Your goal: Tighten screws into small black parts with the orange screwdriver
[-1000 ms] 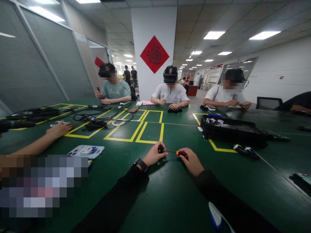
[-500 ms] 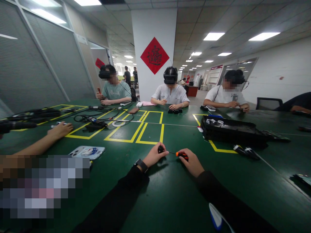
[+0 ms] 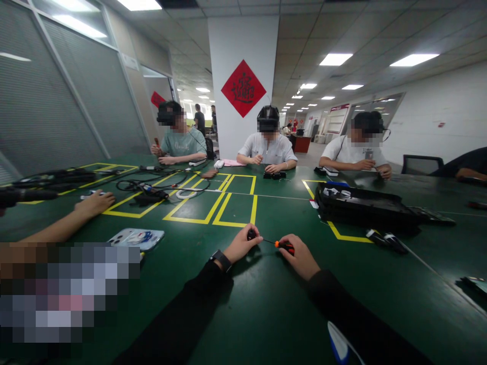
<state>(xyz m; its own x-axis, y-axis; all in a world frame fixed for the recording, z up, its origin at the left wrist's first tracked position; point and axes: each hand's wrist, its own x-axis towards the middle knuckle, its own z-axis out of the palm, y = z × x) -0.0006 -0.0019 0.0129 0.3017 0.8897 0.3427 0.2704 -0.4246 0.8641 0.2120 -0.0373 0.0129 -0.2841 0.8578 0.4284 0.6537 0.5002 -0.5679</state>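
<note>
My right hand (image 3: 302,257) is closed round the black and orange handle of a screwdriver (image 3: 285,247). Its thin shaft points left, with the tip end at the fingers of my left hand (image 3: 241,246). That hand pinches a small black part (image 3: 251,234), mostly covered by the fingers, so its kind does not show. Both hands are just above the green table (image 3: 262,304), nearer to me than the yellow tape rectangles. Whether the tip sits in a screw is too small to see.
A long black casing (image 3: 361,205) lies to the right, with dark connectors (image 3: 386,240) before it. Cables (image 3: 152,187) spread at the left, beyond a phone (image 3: 139,238). A co-worker's arm (image 3: 68,218) reaches in from the left. Several people sit across the table.
My right hand and the screwdriver handle have dipped very slightly. The left hand keeps its pinch on the small black part in nearly the same spot.
</note>
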